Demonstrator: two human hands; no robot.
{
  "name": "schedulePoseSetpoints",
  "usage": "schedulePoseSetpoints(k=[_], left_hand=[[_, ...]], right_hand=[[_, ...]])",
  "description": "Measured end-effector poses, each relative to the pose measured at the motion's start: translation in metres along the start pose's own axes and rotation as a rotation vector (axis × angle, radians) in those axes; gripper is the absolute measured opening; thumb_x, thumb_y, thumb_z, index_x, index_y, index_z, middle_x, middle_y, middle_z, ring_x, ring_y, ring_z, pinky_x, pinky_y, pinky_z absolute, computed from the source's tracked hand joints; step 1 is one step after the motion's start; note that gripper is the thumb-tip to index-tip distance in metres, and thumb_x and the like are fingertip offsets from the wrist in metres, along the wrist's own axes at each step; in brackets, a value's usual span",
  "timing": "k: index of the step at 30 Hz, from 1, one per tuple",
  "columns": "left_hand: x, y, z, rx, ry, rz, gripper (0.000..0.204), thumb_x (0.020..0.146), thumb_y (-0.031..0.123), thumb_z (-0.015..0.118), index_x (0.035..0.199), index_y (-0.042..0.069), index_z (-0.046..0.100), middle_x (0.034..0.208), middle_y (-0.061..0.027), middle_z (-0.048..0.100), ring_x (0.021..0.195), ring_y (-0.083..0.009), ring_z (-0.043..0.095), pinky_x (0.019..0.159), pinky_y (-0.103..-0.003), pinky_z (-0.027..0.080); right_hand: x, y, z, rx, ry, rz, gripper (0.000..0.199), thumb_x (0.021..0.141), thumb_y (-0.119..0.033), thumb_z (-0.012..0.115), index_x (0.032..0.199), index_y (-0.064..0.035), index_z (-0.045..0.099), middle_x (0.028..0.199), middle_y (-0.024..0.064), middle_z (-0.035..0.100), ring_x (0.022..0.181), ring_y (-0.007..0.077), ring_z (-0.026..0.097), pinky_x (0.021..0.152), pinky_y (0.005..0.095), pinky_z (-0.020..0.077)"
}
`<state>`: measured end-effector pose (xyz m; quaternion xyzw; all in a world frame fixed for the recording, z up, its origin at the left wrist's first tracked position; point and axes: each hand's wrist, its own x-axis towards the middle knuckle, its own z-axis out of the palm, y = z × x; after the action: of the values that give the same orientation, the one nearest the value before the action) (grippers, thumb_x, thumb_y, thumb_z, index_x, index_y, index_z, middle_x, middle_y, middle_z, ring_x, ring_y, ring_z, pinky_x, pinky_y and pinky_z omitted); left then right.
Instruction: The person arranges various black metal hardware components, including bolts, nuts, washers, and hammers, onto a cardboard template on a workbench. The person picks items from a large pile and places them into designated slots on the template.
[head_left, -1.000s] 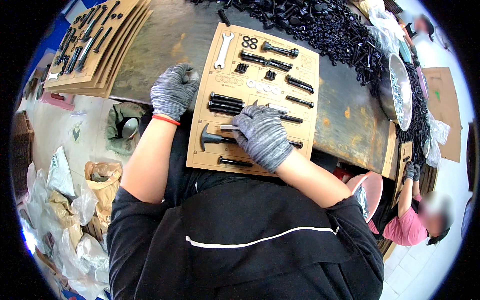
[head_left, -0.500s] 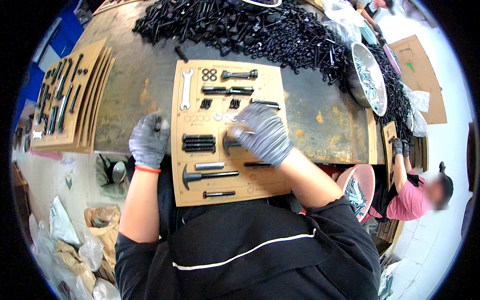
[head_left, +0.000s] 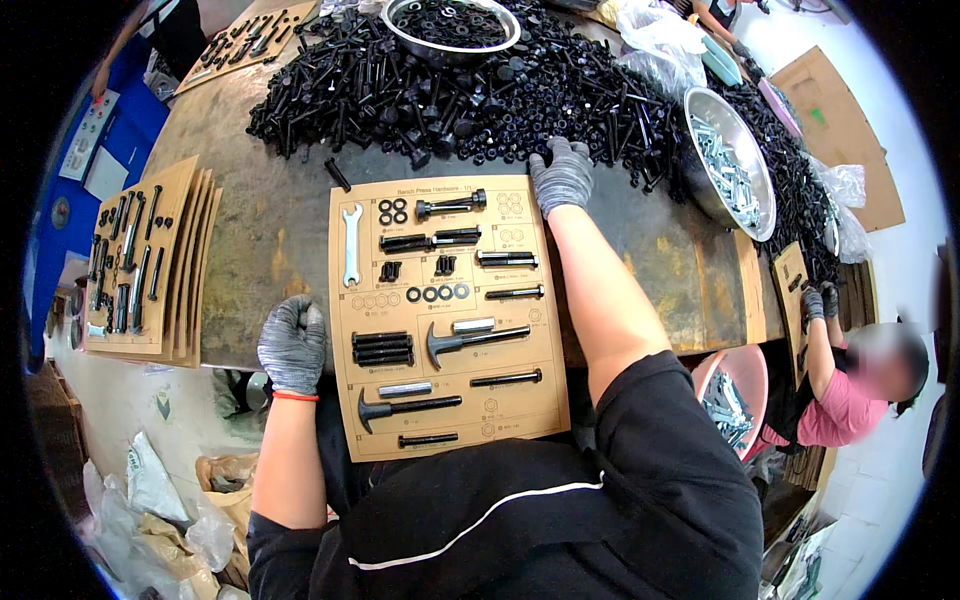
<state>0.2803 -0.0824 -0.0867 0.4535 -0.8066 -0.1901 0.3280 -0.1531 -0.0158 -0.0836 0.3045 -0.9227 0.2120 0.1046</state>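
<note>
the brown sorting card [head_left: 447, 320] lies flat on the bench [head_left: 260, 230], its long axis running away from the person, and everything here is placed from it. at the card's near left edge the left hand [head_left: 292, 343], in a grey knit glove, is curled into a loose fist at the bench rim; whether that grip has anything inside it cannot be told. on the card sit black bolts in outlined slots, two hammer-shaped parts, a row of washers and a pale spanner [head_left: 351, 243] lying lengthwise near the left side, with small dark print under each slot and a short line at the far edge. just past the card's far right corner the right hand [head_left: 561, 173] rests fingers spread and flat, holding nothing, touching the near fringe of the heap of black bolts [head_left: 450, 90], so it is the nearer hand to that heap. right of the card a steel bowl [head_left: 733, 165] holds silvery bolts; left of it stands a stack of filled cards [head_left: 140, 260].
</note>
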Motion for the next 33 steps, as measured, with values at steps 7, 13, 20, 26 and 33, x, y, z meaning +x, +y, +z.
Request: schedulePoseSetpoints(k=[7,13,20,26,33], left_hand=[[0.001,-0.006,0.009,0.044,0.048,0.078,0.016,0.082,0.015,0.065,0.095,0.005,0.067,0.085,-0.0121,0.066,0.072,-0.0257,0.063,0.071,-0.034,0.052],[-0.002,-0.028,0.011,-0.041,-0.017,-0.057,0.019,0.084,0.020,0.067,0.095,0.005,0.066,0.085,-0.0087,0.066,0.073,-0.0180,0.061,0.073,-0.032,0.050],[0.065,0.087,0.052,-0.503,-0.219,0.090,0.025,0.085,0.014,0.068,0.108,0.004,0.064,0.094,-0.0065,0.066,0.088,-0.0146,0.061,0.081,-0.027,0.050],[0.063,0.272,0.116,-0.016,-0.855,0.305,0.041,0.083,0.031,0.067,0.116,0.009,0.064,0.112,-0.0149,0.063,0.102,-0.0279,0.063,0.090,-0.037,0.050],[0.066,0.286,0.196,0.259,-0.948,0.408,0.035,0.080,0.027,0.070,0.108,0.007,0.065,0.104,-0.0152,0.064,0.100,-0.0317,0.062,0.089,-0.039,0.049]], right_hand=[[-0.020,0.056,-0.018,0.008,0.047,-0.122,0.025,0.080,-0.014,0.062,0.105,-0.0152,0.064,0.108,0.0153,0.060,0.099,0.0358,0.058,0.084,0.0444,0.0494],[-0.067,0.089,-0.060,-0.202,-0.318,-0.123,0.058,0.093,-0.036,0.047,0.144,-0.0108,0.034,0.149,0.0139,0.035,0.138,0.0307,0.031,0.114,0.0448,0.0208],[-0.084,0.141,-0.085,0.221,-0.014,-0.273,0.043,0.084,-0.010,0.061,0.126,-0.0051,0.054,0.133,0.0200,0.050,0.120,0.0349,0.051,0.100,0.0391,0.0422],[-0.070,0.129,-0.105,0.259,-0.419,0.021,0.038,0.079,-0.019,0.068,0.116,-0.0113,0.062,0.110,0.0198,0.061,0.099,0.0343,0.062,0.089,0.0405,0.0502],[-0.049,0.117,-0.098,0.177,-0.589,-0.149,0.034,0.078,-0.024,0.068,0.111,-0.0140,0.064,0.109,0.0178,0.063,0.099,0.0345,0.062,0.089,0.0411,0.0504]])
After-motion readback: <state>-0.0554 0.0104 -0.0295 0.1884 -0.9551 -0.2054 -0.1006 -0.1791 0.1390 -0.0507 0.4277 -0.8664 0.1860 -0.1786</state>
